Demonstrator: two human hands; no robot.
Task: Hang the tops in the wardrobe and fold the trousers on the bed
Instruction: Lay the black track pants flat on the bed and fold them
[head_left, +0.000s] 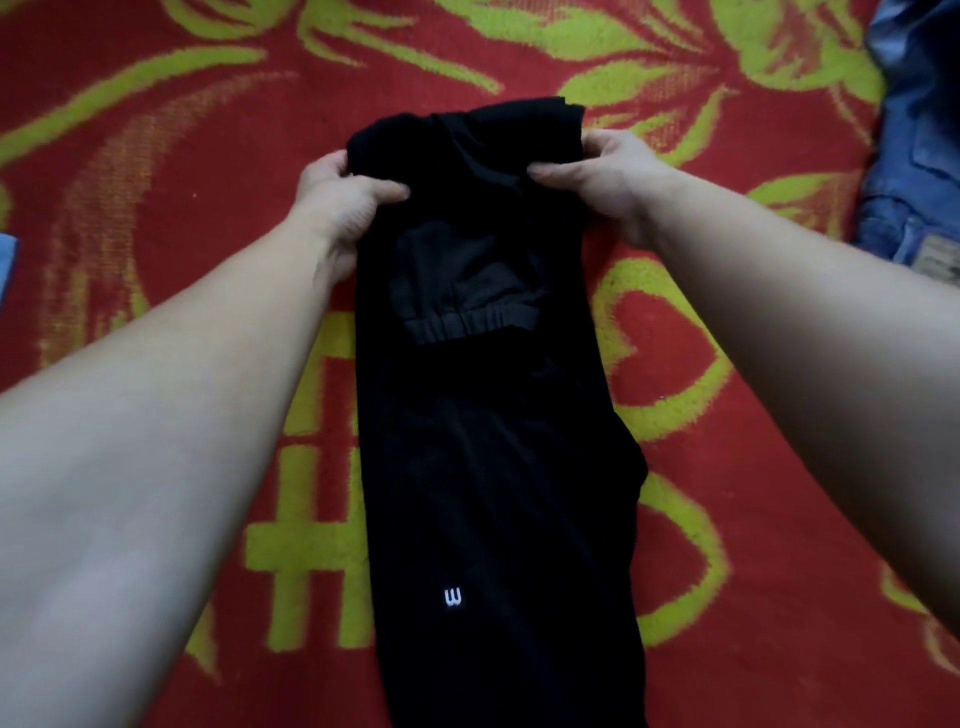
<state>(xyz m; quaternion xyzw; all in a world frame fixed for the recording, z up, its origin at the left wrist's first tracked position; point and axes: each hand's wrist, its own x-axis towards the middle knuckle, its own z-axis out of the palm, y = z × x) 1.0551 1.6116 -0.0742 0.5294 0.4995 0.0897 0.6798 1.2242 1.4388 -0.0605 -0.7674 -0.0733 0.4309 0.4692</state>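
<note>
The black trousers (493, 467) lie lengthwise on the bed (156, 218), cuffs (467, 325) folded back; the left hand (343, 195) and right hand (597, 174) each pinch a far corner. Folding seems partway; jeans (914, 156) wait at the right edge.

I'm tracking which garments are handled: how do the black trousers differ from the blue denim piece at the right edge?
The black trousers are plain black with a small white logo; the denim piece is faded blue. The trousers lie lengthwise mid-bed, gripped at the far fold by the left hand and right hand; the denim lies bunched and untouched. Both rest on the red-and-yellow bedspread.
</note>
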